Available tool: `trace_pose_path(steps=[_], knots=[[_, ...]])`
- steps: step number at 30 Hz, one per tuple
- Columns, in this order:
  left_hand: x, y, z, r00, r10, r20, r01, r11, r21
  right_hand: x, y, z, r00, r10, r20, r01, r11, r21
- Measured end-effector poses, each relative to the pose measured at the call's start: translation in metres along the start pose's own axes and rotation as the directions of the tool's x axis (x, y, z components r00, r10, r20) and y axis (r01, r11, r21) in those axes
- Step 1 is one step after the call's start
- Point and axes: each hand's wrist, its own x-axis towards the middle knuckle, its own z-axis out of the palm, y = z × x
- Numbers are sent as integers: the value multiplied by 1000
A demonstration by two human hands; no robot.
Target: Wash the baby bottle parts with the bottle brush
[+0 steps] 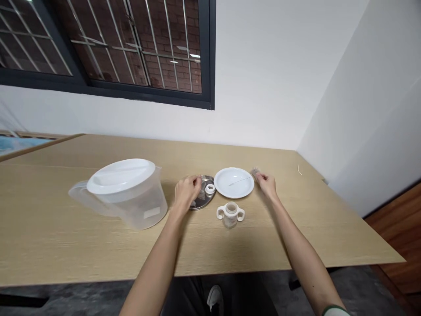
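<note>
My right hand (267, 184) is closed in a pinch at the right rim of a white plate (220, 186). A thin wire-like rod (241, 180) runs from its fingertips across the plate. A small greyish, fuzzy or crinkled clump (255, 170) shows at the same fingers; its kind is unclear. Over the left side of a round metal tray (204, 202), my left hand (188, 192) has its fingers closed together, and whatever they hold is hidden. On that tray lie a white screw ring (209, 189) and small clear parts (201, 194). A two-handled baby bottle (230, 216) stands upright and uncapped before the plate.
A large translucent pitcher (138, 204) with a white lid (121, 175) stands left of my left hand. The wooden table (92, 245) meets a white wall under a barred window (138, 44). A thin pale strip (299, 170) lies at the far right.
</note>
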Motion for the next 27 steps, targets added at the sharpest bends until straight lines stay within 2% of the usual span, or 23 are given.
trace_pose_path(steps=[2,4,6,8,9,11,13,15,17,20,23,27], knots=[[0,1,2,999,43,-8,-44,990,-135,-3,5,-6,999,-12,40,14,998,-55],[-1,2,1,995,103,-17,-103,940,-325,-3,9,-16,998,-33,54,41,987,-155],[-2,5,-1,980,197,12,-162,839,-520,-2,13,-28,999,-34,20,38,957,-287],[-4,8,-5,939,330,101,-181,720,-670,-3,18,-39,1000,-3,-2,2,897,-442],[-5,11,-7,899,408,161,-171,664,-728,-4,20,-44,999,33,9,-23,847,-531],[-9,15,-10,780,555,290,-126,593,-796,-7,22,-50,987,145,74,-55,728,-684],[-14,22,-9,657,634,408,-82,598,-797,-10,22,-53,952,273,140,-73,643,-762],[-21,29,-5,588,634,502,-72,659,-748,-11,21,-53,922,351,164,-96,617,-781],[-27,36,1,557,620,552,-75,700,-710,-11,21,-52,913,376,159,-122,622,-774],[-35,45,9,519,619,589,-48,709,-703,-8,24,-51,922,357,150,-138,665,-734],[-39,50,12,522,604,602,-10,710,-704,-5,30,-52,948,305,97,-162,720,-675],[-38,52,6,517,612,599,58,673,-737,2,35,-55,975,218,-34,-196,786,-586]])
